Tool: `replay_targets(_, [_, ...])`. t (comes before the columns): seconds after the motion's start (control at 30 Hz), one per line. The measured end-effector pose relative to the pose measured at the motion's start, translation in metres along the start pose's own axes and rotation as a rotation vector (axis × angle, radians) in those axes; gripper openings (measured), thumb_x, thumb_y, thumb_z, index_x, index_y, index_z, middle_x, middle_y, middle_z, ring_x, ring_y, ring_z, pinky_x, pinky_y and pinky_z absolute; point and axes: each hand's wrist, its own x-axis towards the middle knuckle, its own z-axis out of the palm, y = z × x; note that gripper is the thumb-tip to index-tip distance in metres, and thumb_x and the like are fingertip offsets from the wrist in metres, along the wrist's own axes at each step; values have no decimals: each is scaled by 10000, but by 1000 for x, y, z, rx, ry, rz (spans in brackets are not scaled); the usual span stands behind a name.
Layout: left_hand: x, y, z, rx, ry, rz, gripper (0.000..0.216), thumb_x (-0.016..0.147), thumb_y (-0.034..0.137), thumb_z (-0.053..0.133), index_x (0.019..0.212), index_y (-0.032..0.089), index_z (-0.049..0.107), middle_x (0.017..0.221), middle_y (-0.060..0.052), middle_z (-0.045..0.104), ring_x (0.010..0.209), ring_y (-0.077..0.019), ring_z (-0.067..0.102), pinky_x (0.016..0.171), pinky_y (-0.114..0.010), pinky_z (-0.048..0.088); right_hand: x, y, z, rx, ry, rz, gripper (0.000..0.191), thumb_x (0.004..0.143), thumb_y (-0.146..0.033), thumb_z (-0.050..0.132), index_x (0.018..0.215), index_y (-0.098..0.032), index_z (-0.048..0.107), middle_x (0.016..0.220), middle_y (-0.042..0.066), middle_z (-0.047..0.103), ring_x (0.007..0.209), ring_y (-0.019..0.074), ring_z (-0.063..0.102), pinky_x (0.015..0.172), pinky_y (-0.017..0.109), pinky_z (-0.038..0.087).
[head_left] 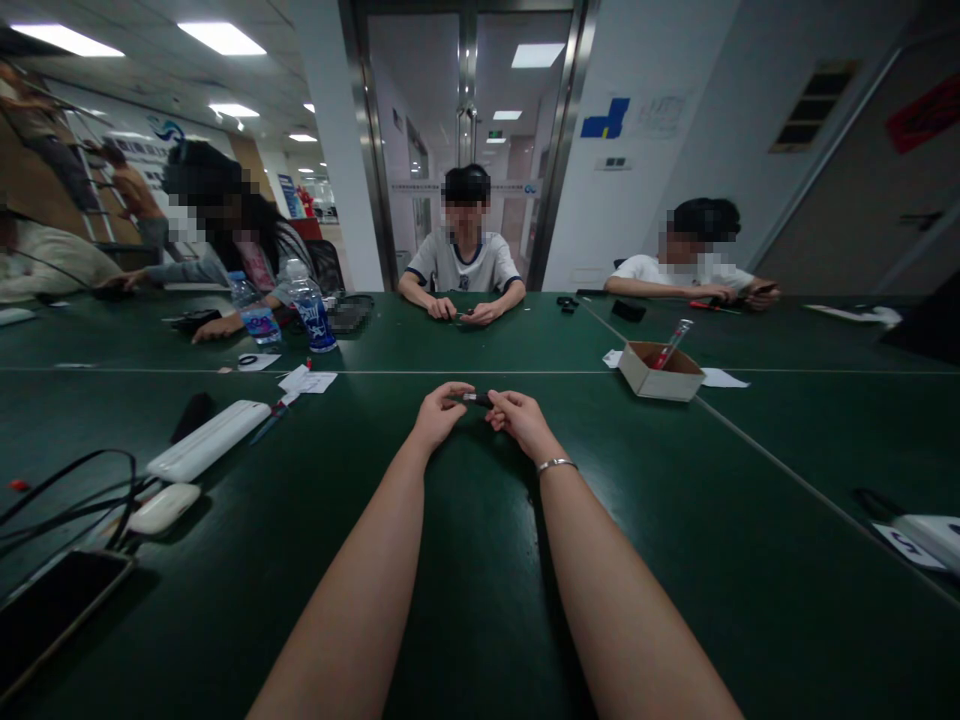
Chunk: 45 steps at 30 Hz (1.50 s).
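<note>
A small black stick-like thing with a pale, metallic-looking end is held just above the green table, between my two hands. My right hand is closed in a pinch on its dark end, with the fingers curled in. On the other side, my left hand has its thumb and forefinger around the pale end. The thing is too small to name its exact kind. A silver bracelet circles my right wrist.
A white power strip, cables and a phone lie at left. Two water bottles stand behind them. An open box holding a red-and-clear tube stands at right. People sit across the table, including one person directly opposite.
</note>
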Motion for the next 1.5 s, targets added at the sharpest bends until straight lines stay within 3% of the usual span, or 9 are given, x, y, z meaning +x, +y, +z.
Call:
replay_targets(0.2, [-1,2,4,5,69,-180,366,811,403,587,1073,151,625,781,-61,646,625,-132,566,517,-214,408,1,2,-1,-10,-17,-6,466,623,-517,845,756,-125,632,603,60,645,489,103,546,441,185,429])
replay_targets(0.5, [-1,-3,5,32,46,-149,337,812,368,593,1076,160,616,888,-78,641,745,-159,604,587,-230,451,4,6,-2,-43,-40,-36,461,614,-519,845,744,-127,640,586,47,634,481,107,542,434,194,430])
replay_targets(0.63, [0,-6,5,46,99,-30,411,722,243,674,1124,193,605,1105,-91,608,920,-183,606,715,-258,489,4,5,-2,-45,-47,-31,449,627,-508,844,760,-125,650,584,49,634,479,109,541,435,195,435])
replay_targets(0.77, [0,-6,5,14,54,-162,337,838,358,546,1110,166,594,899,-79,627,699,-155,597,606,-261,465,4,5,-2,-43,-48,-30,463,611,-512,851,763,-123,652,595,54,642,486,109,548,439,191,440])
replay_targets(0.9, [-1,-6,6,61,121,-12,397,725,235,661,1114,191,599,1034,-78,606,853,-158,598,715,-252,478,4,6,-2,-43,-56,-42,496,591,-541,846,780,-122,659,593,44,643,483,105,548,438,187,441])
replay_targets(1.07, [-1,-6,7,25,44,-113,333,813,320,565,1113,178,579,849,-53,604,687,-145,574,621,-259,447,4,7,-2,-54,-50,-46,512,576,-551,851,778,-121,659,597,45,648,487,103,551,443,184,445])
replay_targets(1.2, [0,-5,7,44,140,-37,375,722,201,624,1094,190,585,990,-63,593,825,-150,583,689,-245,451,5,7,-3,-47,-54,-47,495,598,-540,846,784,-123,658,594,43,645,482,104,547,443,190,446])
replay_targets(1.37, [0,-5,8,26,56,-178,278,858,355,494,1041,162,574,674,1,541,556,-119,498,533,-225,375,6,8,-2,-78,-54,-45,470,625,-516,835,797,-117,657,597,47,642,487,109,549,443,197,439])
replay_targets(1.5, [0,-6,9,44,93,-84,311,756,213,600,1064,174,583,798,-12,580,676,-119,535,580,-210,387,6,8,-3,-77,-69,-57,477,621,-530,831,797,-122,659,606,49,646,491,110,549,450,199,440])
